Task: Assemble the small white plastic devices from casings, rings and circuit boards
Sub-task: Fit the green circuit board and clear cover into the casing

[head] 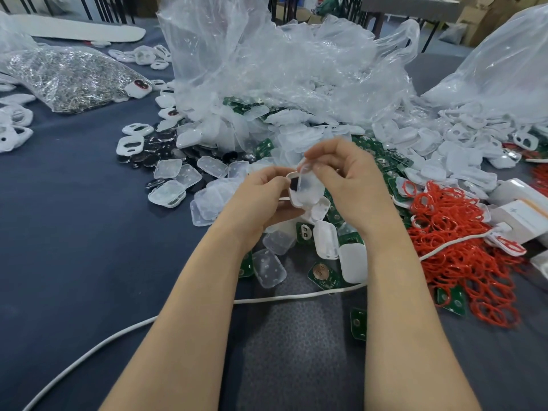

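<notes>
White casing [297,201] is gripped in the left hand [261,197]; a clear cover [307,180] is pinched by the right hand [353,185]. Tilted entry could leave it unseated.

— What sits inside the white casing [296,203]?
— Only a dark patch [294,185] shows; the clear cover [305,179], the left hand [264,200] and the right hand [347,185] hide the rest.
— The print on the circuit board [323,275]?
— Too small to read.

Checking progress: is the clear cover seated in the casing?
Not seated: right hand pinches the cover tilted over the casing in the left hand.
</notes>
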### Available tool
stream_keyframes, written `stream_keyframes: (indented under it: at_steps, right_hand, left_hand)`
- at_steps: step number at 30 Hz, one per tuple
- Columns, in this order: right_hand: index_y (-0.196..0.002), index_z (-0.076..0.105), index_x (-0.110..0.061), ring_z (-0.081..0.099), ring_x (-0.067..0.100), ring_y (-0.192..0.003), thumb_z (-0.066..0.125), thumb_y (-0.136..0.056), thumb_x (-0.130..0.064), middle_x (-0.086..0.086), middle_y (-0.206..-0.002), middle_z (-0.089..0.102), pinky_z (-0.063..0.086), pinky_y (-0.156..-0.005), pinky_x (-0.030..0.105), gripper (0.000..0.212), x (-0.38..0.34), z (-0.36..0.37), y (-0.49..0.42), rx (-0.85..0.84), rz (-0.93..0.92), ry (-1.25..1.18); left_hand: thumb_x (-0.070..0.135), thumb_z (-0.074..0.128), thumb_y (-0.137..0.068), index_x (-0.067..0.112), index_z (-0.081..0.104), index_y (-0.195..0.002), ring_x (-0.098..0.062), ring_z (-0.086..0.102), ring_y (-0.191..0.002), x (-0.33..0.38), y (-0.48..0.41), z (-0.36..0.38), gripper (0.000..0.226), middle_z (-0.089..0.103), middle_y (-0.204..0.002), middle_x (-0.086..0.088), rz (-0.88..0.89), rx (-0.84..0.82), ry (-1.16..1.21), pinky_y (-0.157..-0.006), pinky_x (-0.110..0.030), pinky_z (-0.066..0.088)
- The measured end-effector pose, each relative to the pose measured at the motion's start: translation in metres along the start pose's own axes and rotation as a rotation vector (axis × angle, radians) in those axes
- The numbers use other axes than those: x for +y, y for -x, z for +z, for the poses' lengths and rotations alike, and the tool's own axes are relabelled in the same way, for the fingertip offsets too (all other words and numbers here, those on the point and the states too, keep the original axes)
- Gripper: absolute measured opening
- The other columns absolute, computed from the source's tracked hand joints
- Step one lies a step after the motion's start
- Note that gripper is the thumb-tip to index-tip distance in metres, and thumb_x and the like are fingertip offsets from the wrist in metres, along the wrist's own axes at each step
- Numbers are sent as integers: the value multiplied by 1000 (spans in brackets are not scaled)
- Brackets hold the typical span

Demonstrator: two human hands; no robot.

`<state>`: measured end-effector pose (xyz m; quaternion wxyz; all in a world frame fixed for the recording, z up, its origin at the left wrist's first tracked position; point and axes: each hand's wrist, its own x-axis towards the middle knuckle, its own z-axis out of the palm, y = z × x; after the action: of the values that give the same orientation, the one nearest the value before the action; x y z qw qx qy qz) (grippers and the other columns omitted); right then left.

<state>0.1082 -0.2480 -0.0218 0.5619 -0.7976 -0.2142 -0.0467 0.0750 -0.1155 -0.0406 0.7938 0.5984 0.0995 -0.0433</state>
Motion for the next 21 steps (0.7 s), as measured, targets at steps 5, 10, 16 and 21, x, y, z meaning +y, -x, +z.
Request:
stream_keyframes:
  at_steps: [5, 10, 16, 21]
  right_hand:
    - [-86, 61, -25, 60, 0, -79, 53, -89, 2, -7, -83, 69, 37, -66, 7, 28, 1, 1, 0, -58, 26, 35]
    - [-93, 57, -24, 54, 3, -80, 55, -89, -3, -12, -92, 61, 38, -65, 8, 22, 3, 4, 1, -48, -14, 125]
    - [-101, 54, -17, 54, -2, -79, 59, -87, -1, -8, -87, 61, 38, -70, 7, 22, 6, 7, 1, 0, -40, 110]
    - [-100, 53, -21, 56, 5, -80, 61, -86, -3, -10, -85, 63, 37, -66, 8, 24, 8, 12, 0, 52, -36, 120]
  left_hand:
    - [1, 38, -98, 14, 62, -91, -17, 69, -69, -1, -1, -1, 28, 69, -87, -9, -8, -10, -26, -62, -25, 58]
    - [1, 38, -98, 13, 62, -95, -16, 69, -69, -2, -1, -2, 27, 70, -86, -8, 4, -15, -40, -65, -26, 59]
    - [0, 38, -98, 13, 63, -95, -16, 70, -69, -2, -1, -3, 28, 71, -84, -7, 3, -10, -32, -63, -26, 58]
    - [2, 39, -99, 14, 63, -95, -16, 69, -70, -3, -2, -2, 27, 70, -86, -6, 12, -5, -34, -65, -27, 58]
